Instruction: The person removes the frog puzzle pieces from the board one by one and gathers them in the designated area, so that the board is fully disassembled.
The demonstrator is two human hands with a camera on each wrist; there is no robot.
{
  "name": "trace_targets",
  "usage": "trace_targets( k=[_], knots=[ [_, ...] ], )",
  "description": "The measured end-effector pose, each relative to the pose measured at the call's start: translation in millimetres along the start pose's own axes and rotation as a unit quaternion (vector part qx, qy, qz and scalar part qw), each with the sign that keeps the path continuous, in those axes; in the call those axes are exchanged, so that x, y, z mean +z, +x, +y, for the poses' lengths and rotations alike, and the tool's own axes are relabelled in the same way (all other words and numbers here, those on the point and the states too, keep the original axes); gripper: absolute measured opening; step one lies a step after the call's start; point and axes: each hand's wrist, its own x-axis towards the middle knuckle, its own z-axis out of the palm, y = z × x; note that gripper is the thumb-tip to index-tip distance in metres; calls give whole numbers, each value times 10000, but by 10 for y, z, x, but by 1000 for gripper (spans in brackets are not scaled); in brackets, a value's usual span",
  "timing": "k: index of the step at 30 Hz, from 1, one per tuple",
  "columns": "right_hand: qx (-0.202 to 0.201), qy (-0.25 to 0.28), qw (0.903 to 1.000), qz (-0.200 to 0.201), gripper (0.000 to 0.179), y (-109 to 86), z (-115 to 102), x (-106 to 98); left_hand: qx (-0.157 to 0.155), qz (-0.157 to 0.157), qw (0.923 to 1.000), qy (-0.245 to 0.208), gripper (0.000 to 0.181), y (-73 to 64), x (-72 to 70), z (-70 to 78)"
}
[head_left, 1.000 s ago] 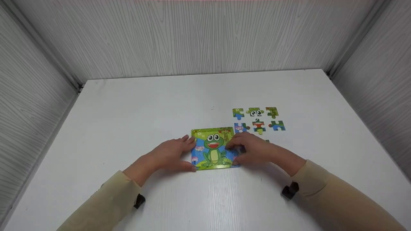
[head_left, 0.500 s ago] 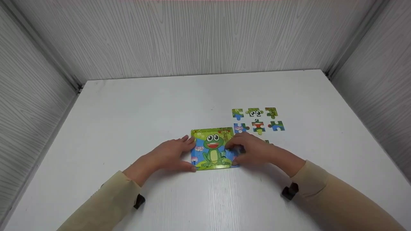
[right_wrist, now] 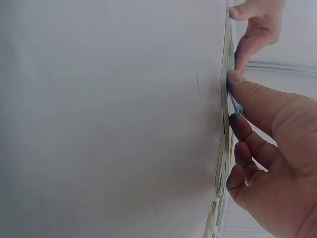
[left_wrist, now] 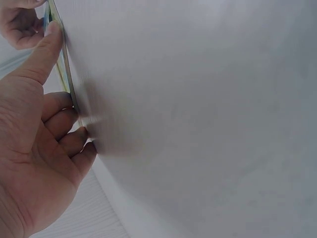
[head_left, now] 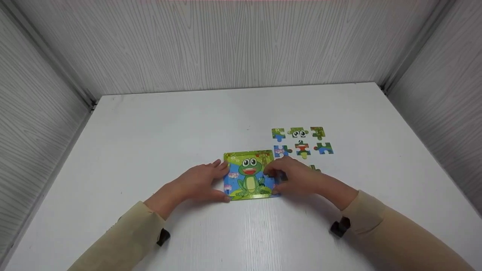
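A square frog jigsaw puzzle in a shallow tray (head_left: 244, 153) lies mid-table in the head view. My left hand (head_left: 201, 181) rests along its left side, thumb at the near corner and fingertips by the upper left edge. The left wrist view shows the thumb (left_wrist: 42, 57) laid on the tray edge. At the right side, my right hand (head_left: 297, 175) pinches a blue puzzle piece (right_wrist: 239, 109) between thumb and fingers. The piece tilts up out of the tray in the right wrist view; in the head view the fingers hide most of it.
Loose pieces stand in rows right of the tray: a frog-eyes piece (head_left: 298, 133), a mouth piece (head_left: 302, 148), a blue-and-green piece (head_left: 324, 148) and others. One green piece (head_left: 314, 168) peeks out behind the right hand. Grey wood-grain walls (head_left: 241, 45) enclose the white table (head_left: 169, 124).
A dark gap has opened by the frog's lower right side as the pinched piece tilts up. Both hands have stayed nearly where they were.
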Motion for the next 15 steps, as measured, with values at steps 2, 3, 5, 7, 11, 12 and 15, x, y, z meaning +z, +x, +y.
trace_targets(
  k=[2, 3, 5, 7, 11, 12, 15],
  knots=[
    [33, 18, 10000, 5, 46, -1, -10, 3, -26, -6, 10000, 3, 100, 4, 2, 1],
    [44, 24, 10000, 8, 47, -2, -14, 5, -36, -6, 10000, -2, 100, 6, 3, 0],
    [72, 21, 10000, 5, 47, -4, -22, 5, -43, -5, 10000, -14, 100, 11, 4, -4],
    [106, 28, 9999, 9, 47, -7, -27, 5, -34, 0, 10000, -34, 100, 12, 3, -4],
    [153, 98, 9998, -7, 46, -14, -43, 2, 27, 15, 10000, 16, 98, 12, 2, -11],
    [149, 111, 9998, -8, 46, -16, -46, 1, 37, 18, 10000, 31, 97, 12, 4, -13],
    [110, 123, 9999, -19, 45, -22, -51, -6, 39, 19, 10000, 35, 97, 12, 9, -12]
  ],
)
